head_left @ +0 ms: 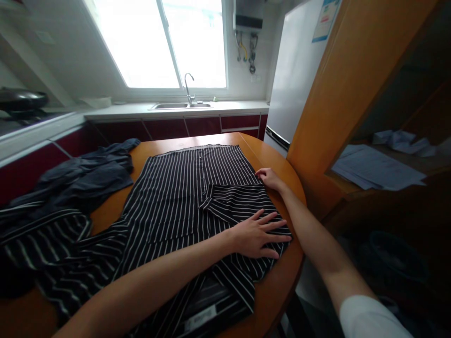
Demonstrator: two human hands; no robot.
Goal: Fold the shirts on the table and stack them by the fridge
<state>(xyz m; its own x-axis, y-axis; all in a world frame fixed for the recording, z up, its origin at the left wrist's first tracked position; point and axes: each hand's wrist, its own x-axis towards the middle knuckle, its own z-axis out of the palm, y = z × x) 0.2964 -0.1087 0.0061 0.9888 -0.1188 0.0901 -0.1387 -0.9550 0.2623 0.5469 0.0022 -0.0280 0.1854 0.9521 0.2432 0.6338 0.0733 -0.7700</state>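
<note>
Striped shirt (169, 188), spread over the bench (273, 157), far end towards the sink (171, 106), near part running under my left forearm. Handling, my estimate: light, soft and limp, thin enough to crease and drift if pulled from one point; not fragile, perhaps slightly slippery on the smooth wood. Best holds, I judge: the cuff (208, 199), the side seam, or the corners of the far hem, with a flat palm to steady the rest.

Appearance: black cloth with narrow white stripes, lengthwise on the body, crosswise where the right-hand sleeve (236, 197) lies folded in over it, cuff near the front placket (202, 171). Small wrinkles around the cuff; body fairly flat. Other sleeve (102, 241) trails left, rumpled, beside a dark grey garment (91, 173). A pale label (200, 318) shows at the near end.

Hands: left hand (260, 234) flat, fingers spread wide, pressing on the folded sleeve side. Right hand (269, 178) farther off, at the shirt's right edge, fingers curled; I cannot tell whether they pinch cloth.
</note>
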